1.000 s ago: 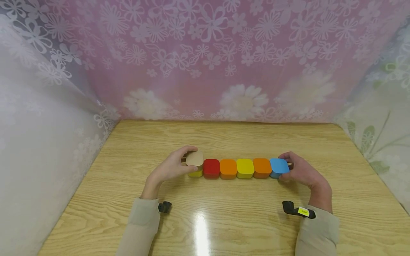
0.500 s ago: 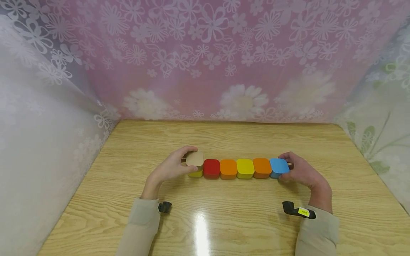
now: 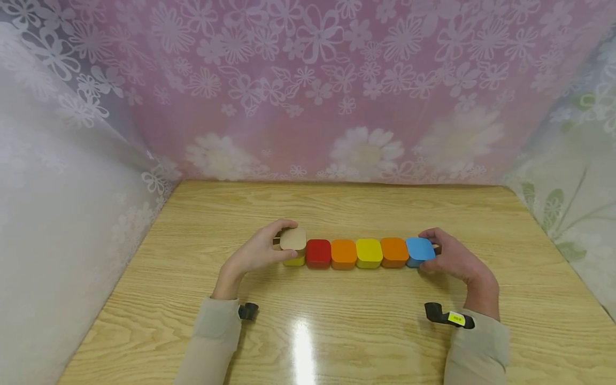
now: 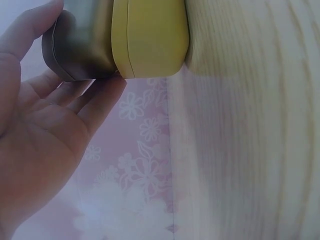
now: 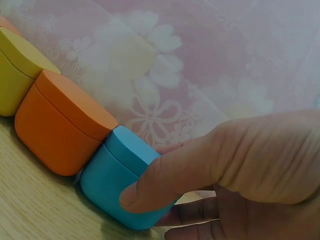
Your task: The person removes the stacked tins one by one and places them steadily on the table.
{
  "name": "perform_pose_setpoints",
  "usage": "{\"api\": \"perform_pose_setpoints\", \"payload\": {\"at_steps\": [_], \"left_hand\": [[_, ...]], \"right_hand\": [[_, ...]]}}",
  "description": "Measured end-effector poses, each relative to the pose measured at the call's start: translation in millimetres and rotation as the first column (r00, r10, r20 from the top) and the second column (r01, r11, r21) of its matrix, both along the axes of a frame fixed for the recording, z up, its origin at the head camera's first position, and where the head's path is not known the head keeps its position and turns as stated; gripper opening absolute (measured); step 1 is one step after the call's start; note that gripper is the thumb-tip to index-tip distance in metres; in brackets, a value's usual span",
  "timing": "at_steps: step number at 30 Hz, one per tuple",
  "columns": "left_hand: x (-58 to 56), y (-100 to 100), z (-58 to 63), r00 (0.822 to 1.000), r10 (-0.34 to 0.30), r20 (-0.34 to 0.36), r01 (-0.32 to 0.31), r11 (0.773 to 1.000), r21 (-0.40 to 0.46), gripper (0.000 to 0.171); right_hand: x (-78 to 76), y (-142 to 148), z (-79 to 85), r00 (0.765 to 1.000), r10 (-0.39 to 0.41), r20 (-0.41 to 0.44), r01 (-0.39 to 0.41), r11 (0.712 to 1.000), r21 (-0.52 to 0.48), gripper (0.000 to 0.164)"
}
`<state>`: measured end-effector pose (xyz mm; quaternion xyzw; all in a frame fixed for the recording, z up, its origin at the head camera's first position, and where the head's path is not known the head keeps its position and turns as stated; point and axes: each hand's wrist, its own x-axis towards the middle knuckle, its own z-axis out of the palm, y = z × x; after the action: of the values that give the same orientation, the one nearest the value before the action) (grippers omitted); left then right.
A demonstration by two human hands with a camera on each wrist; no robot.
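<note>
Small rounded-square lidded tins stand in a touching row on the table. At its left end a gold tin (image 3: 293,240) sits on top of a yellow tin (image 4: 152,42). My left hand (image 3: 260,250) grips the gold one between thumb and fingers; in the left wrist view a fingertip reaches the seam between the two. Rightward follow a red tin (image 3: 318,253), an orange tin (image 3: 344,254), another yellow tin (image 3: 369,253) and a second orange tin (image 5: 60,127). Holding the blue tin (image 5: 107,182) at the right end is my right hand (image 3: 454,260), thumb on its near side.
The wood-grain table (image 3: 361,326) stretches in front of and behind the row. A pink floral curtain (image 3: 308,107) hangs along its back edge, with pale floral cloth (image 3: 62,187) at the sides. A black camera mount is on each wrist.
</note>
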<state>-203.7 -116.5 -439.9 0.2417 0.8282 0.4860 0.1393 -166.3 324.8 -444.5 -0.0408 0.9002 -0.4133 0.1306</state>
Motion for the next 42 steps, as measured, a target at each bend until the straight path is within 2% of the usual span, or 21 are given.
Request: {"api": "perform_pose_setpoints", "payload": {"at_steps": [10, 24, 35, 42], "left_hand": [[0.5, 1, 0.6, 1.0, 0.004, 0.004, -0.004, 1.0, 0.0, 0.061], [1.7, -2, 2.0, 1.0, 0.012, -0.028, -0.012, 1.0, -0.024, 0.062], [0.9, -6, 1.0, 1.0, 0.013, -0.013, -0.013, 1.0, -0.012, 0.064], [-0.5, -9, -0.4, 0.999, 0.03, -0.022, -0.03, 0.999, -0.042, 0.064]], "right_hand": [[-0.5, 1, -2.9, 1.0, 0.001, -0.002, -0.001, 1.0, 0.005, 0.075], [-0.2, -1, -1.4, 1.0, 0.014, -0.004, -0.014, 1.0, -0.007, 0.073], [-1.1, -4, -4.3, 1.0, 0.018, -0.001, -0.018, 1.0, -0.001, 0.072], [-1.9, -10, -2.1, 1.0, 0.028, -0.001, -0.028, 1.0, 0.002, 0.072]]}}
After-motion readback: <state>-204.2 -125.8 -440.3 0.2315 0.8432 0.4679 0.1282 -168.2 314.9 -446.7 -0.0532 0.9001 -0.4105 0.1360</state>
